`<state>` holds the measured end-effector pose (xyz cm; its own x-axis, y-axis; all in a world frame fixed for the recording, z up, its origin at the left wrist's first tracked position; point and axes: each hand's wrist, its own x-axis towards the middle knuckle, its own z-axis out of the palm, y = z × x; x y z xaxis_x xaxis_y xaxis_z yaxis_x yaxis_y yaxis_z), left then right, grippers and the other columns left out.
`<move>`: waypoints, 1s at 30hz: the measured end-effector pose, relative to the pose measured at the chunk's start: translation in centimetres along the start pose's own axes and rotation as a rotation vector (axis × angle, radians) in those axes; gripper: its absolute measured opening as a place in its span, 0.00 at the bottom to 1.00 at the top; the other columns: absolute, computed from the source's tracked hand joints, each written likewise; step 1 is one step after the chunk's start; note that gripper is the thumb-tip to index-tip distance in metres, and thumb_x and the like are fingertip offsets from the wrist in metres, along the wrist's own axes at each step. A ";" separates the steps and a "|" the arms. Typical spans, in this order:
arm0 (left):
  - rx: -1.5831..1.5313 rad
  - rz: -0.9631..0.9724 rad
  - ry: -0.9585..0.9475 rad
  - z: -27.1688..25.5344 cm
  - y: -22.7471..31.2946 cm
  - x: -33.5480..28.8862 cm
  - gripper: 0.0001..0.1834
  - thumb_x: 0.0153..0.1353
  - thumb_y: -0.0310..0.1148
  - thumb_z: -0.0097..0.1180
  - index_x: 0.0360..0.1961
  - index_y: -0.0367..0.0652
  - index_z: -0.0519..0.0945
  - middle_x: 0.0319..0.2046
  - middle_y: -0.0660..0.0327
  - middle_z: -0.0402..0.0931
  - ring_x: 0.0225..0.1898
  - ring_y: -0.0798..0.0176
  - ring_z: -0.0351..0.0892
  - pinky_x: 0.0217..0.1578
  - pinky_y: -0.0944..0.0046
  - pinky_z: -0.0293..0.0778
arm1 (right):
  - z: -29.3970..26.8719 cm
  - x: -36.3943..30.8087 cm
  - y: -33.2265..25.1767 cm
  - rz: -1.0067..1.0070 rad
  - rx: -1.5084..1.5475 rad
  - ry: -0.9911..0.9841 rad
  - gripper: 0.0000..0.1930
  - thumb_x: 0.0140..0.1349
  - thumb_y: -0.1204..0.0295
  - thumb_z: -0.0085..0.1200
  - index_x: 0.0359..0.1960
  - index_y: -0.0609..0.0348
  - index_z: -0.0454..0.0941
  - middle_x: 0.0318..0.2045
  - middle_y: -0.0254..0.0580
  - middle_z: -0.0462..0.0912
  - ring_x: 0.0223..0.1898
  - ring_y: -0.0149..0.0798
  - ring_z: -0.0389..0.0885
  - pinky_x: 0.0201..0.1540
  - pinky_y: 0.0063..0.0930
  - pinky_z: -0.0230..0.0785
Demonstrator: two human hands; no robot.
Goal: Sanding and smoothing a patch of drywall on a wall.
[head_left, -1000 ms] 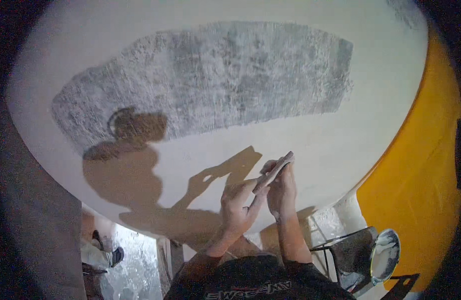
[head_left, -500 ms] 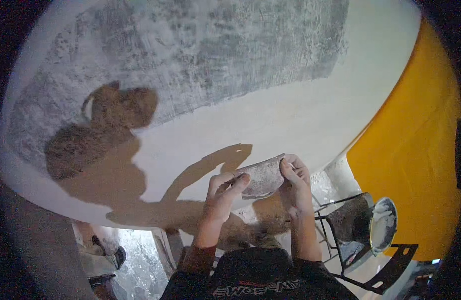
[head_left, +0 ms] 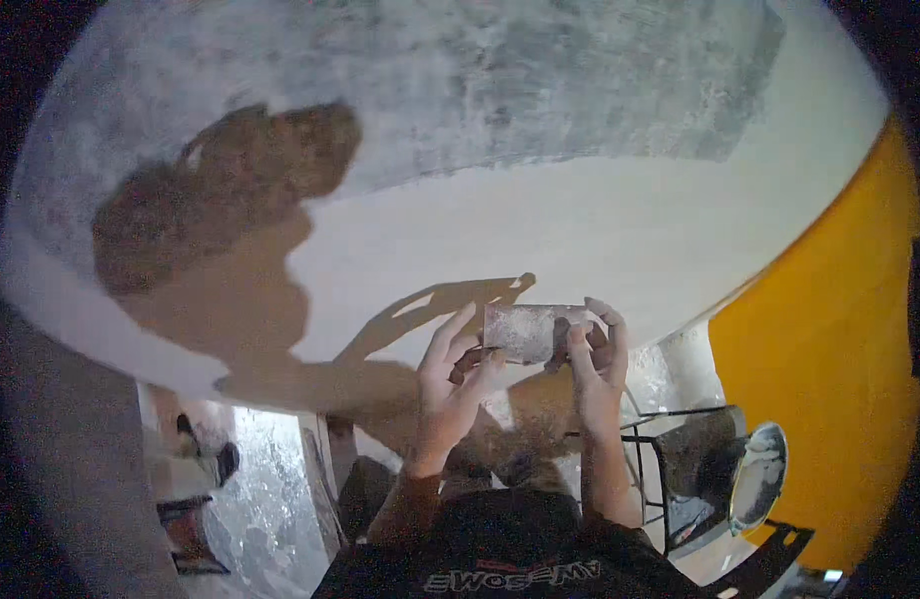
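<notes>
Two bare hands at work here, both out in front of the white wall (head_left: pixel 630 220), and everything turns on one small grey sheet (head_left: pixel 520 331) stretched between them! It sits below the broad grey patch (head_left: pixel 550 90) on that wall, its pale, dusty face up to the eye, with a darker bit showing at its right end; whether that is a fold or a backing, I cannot tell.

Over to the left hand (head_left: pixel 454 374), down below the grey patch: thumb at the sheet's lower left corner, forefinger reaching up clear of it, the other fingers curled in behind, pinching that corner. And the right hand (head_left: pixel 597 354), also below the grey patch: thumb against the sheet's right end, fingers bent round behind, grasping it there.

What a shadow (head_left: pixel 230 240) we have! Dark and head-shaped, it falls across the left part of the grey patch and spills below, with a shadow of arm and fingers stretching out under the patch's lower edge.

Out beyond the patch, lower right, a big yellow panel (head_left: pixel 829 319); well below the patch on that side, a black-framed chair (head_left: pixel 694 449) and, by it, a round pan (head_left: pixel 760 479) with white stuff inside.
</notes>
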<state>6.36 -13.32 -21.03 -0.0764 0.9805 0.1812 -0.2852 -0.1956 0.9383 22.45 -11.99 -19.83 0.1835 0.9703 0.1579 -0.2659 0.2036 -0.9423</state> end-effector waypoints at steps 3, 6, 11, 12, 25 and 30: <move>0.025 0.019 0.045 0.4 1.2 -1.3 0.33 0.56 0.21 0.58 0.62 0.34 0.60 0.47 0.53 0.75 0.48 0.65 0.74 0.49 0.65 0.71 | -0.7 -0.6 -0.7 0.033 0.019 -0.190 0.25 0.63 0.74 0.52 0.60 0.57 0.58 0.43 0.43 0.74 0.39 0.31 0.75 0.33 0.24 0.73; 0.192 0.147 0.122 2.1 2.0 -1.9 0.27 0.59 0.24 0.56 0.60 0.35 0.65 0.46 0.58 0.76 0.45 0.70 0.75 0.45 0.70 0.71 | -2.1 -0.2 -1.7 0.028 -0.003 -0.339 0.29 0.62 0.78 0.51 0.63 0.56 0.54 0.45 0.44 0.74 0.41 0.31 0.75 0.36 0.24 0.73; 0.188 0.173 0.190 6.5 2.9 -2.7 0.23 0.60 0.25 0.55 0.57 0.36 0.69 0.44 0.62 0.76 0.40 0.74 0.75 0.41 0.73 0.72 | -6.0 0.7 -4.1 -0.030 0.068 -0.446 0.30 0.60 0.80 0.51 0.63 0.57 0.53 0.46 0.44 0.74 0.41 0.32 0.75 0.39 0.25 0.74; 0.173 0.172 0.186 7.6 2.8 -2.9 0.23 0.60 0.25 0.55 0.57 0.36 0.69 0.44 0.62 0.76 0.40 0.74 0.75 0.41 0.73 0.72 | -6.9 0.7 -4.5 -0.051 0.052 -0.449 0.31 0.60 0.80 0.52 0.63 0.57 0.53 0.46 0.44 0.74 0.42 0.31 0.75 0.39 0.26 0.74; 0.601 0.440 0.164 20.9 -5.7 -4.9 0.25 0.51 0.31 0.66 0.48 0.32 0.71 0.46 0.54 0.72 0.47 0.61 0.72 0.49 0.63 0.67 | -22.3 -2.3 -5.1 -0.235 -0.329 -0.264 0.24 0.55 0.74 0.61 0.52 0.60 0.65 0.40 0.40 0.76 0.41 0.28 0.75 0.39 0.23 0.70; 0.591 0.185 -0.092 24.8 -7.9 -3.2 0.15 0.54 0.26 0.61 0.43 0.31 0.75 0.44 0.55 0.74 0.45 0.64 0.72 0.48 0.65 0.68 | -28.6 -5.0 -5.0 -0.117 -0.286 -0.039 0.24 0.55 0.74 0.61 0.51 0.60 0.65 0.39 0.38 0.76 0.41 0.29 0.75 0.37 0.25 0.70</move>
<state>32.53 -14.44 -21.76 0.0159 0.9343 0.3560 0.3035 -0.3438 0.8887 49.89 -21.59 -24.34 0.1593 0.9479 0.2759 0.0333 0.2741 -0.9611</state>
